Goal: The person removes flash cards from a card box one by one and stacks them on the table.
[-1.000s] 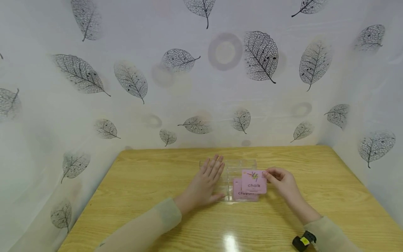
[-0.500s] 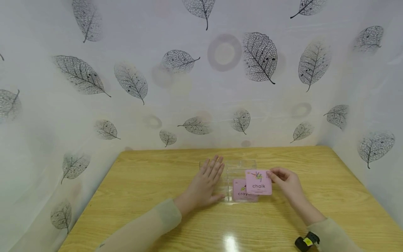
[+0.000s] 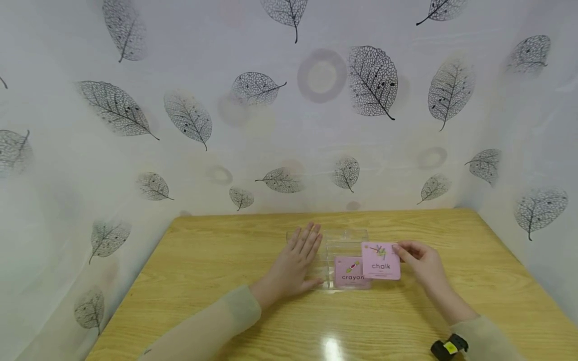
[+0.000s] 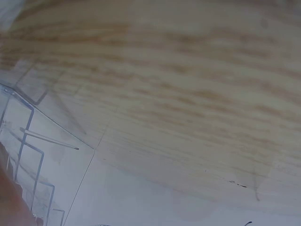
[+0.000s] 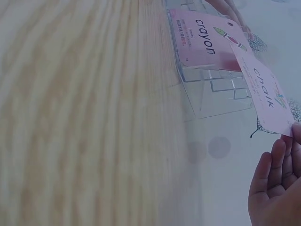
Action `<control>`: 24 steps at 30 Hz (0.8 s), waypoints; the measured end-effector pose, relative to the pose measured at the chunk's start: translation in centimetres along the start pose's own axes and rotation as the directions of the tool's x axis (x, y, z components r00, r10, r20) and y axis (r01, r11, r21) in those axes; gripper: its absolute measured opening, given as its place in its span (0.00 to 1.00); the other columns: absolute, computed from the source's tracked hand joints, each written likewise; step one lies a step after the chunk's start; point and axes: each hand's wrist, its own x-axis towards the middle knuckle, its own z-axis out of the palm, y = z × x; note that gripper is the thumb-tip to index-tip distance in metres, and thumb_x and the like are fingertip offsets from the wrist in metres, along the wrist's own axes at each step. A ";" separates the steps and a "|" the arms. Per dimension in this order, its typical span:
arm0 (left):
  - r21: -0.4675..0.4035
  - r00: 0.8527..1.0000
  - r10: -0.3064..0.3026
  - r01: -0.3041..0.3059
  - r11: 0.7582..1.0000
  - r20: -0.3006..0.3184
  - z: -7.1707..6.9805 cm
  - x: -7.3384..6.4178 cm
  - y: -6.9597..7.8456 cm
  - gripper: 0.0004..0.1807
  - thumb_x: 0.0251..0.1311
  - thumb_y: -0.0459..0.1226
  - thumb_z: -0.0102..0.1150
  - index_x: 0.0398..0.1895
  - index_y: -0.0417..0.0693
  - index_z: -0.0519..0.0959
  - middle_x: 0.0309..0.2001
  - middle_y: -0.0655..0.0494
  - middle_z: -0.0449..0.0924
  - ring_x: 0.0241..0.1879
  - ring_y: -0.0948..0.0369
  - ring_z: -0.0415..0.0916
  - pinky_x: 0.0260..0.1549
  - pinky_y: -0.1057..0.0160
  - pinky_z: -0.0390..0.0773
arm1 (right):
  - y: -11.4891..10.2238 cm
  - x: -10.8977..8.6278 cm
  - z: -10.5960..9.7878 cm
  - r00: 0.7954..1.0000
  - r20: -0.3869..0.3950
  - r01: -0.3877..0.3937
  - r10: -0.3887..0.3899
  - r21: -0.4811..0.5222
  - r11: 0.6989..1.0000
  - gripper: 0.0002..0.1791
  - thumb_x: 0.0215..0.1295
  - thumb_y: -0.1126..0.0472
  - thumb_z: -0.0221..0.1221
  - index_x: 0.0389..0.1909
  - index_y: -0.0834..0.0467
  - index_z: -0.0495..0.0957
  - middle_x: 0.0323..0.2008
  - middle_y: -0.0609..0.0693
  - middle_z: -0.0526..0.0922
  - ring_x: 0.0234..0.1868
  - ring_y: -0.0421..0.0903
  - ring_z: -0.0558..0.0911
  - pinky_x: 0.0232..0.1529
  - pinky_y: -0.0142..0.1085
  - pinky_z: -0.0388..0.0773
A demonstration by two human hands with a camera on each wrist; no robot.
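Note:
Between thumb and fingers my right hand (image 3: 420, 260) pinches a pink flashcard (image 3: 381, 260) reading "chalk" by its upper right corner. This card overlaps the right edge of a second pink flashcard (image 3: 349, 275), marked "crayon" with a drawn crayon, in the head view. The crayon card stands at the front of the right side of a clear plastic stepped rack (image 3: 347, 234). My left hand (image 3: 293, 260) lies with straight fingers over the left part of the rack and hides much of it. In the right wrist view the chalk card (image 5: 265, 92) sits tilted off the rack's side.
The rack stands on a wood-grain table (image 3: 203, 250), toward its far edge. A pale curtain (image 3: 280, 135) printed with dark leaves hangs behind and along both sides. A black strap device (image 3: 449, 347) with a yellow patch sits at the right sleeve.
My right hand has drawn the chalk card to the right, uncovering more of the crayon card and its picture. The left hand keeps its place on the rack.

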 end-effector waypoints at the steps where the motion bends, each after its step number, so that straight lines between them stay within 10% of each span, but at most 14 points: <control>1: 0.002 1.000 0.000 0.000 1.000 -0.001 0.0 0.0 0.0 0.58 0.54 0.75 0.19 0.74 0.37 0.36 0.74 0.38 0.26 0.73 0.42 0.25 0.71 0.45 0.39 | 0.0 0.0 -0.1 1.000 -0.004 -0.003 0.003 0.000 1.000 0.24 0.65 0.49 0.57 0.47 0.68 0.77 0.31 0.32 0.79 0.32 0.31 0.79 0.35 0.27 0.80; 24: 0.030 1.000 0.004 -0.004 1.000 -0.003 0.2 0.0 0.0 0.58 0.54 0.74 0.17 0.73 0.37 0.34 0.74 0.38 0.25 0.73 0.42 0.26 0.71 0.45 0.40 | 0.8 -0.3 -1.7 0.999 -0.038 -0.005 0.004 -0.024 1.000 0.26 0.66 0.49 0.56 0.47 0.70 0.77 0.29 0.30 0.79 0.31 0.30 0.79 0.33 0.23 0.78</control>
